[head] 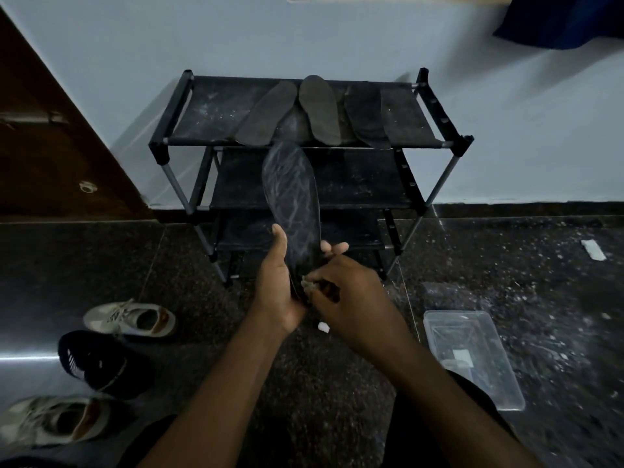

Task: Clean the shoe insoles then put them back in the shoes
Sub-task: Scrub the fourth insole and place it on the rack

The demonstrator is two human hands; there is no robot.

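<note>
Head view
- Held insole [292, 197]: dark and long. It stands nearly upright in front of the shoe rack [162, 143], toe end up and leaning slightly left. Pale streaks and smears run over the face turned to the camera. Its heel end sits down between the two hands.
- Other insoles [319, 109]: dark, lying side by side on the rack's top shelf, their heel ends reaching the front edge.
- Shoes: a pale sneaker [130, 319], a black shoe [94, 363] and a second pale sneaker [57, 420] sit on the floor to the left, all with their openings in view.
- Left hand [277, 288]: grips the lower part of the held insole. The thumb points up along its left edge, and fingertips show past the right edge from behind.
- Right hand [347, 292]: back of the hand up and fingers curled. It pinches a small pale wad [309, 283] against the insole's heel end.
- Arms: both forearms reach forward from the bottom of the picture and meet at the insole.
- Clear plastic container [472, 356]: on the dark speckled floor to the right.
</note>
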